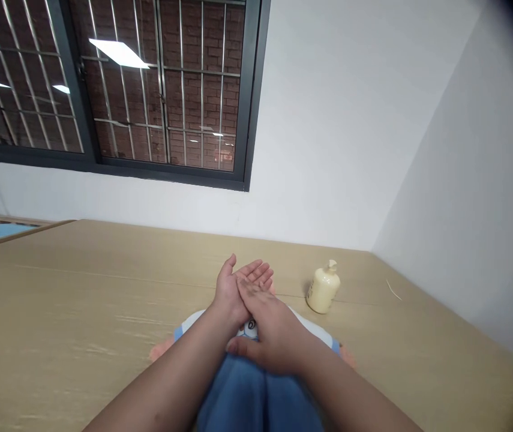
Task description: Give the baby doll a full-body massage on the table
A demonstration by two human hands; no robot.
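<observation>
Tan surface (103,288), barred window (161,84) beyond. Your L hand (231,297) palm-up, fingers out; R hand (278,327) laid flat across it, nil seen held. Bottle (323,292) to R.

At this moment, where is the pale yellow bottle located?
In the head view, the pale yellow bottle stands on the tan surface, to the right of the right hand and left of the thin pale strand.
</observation>
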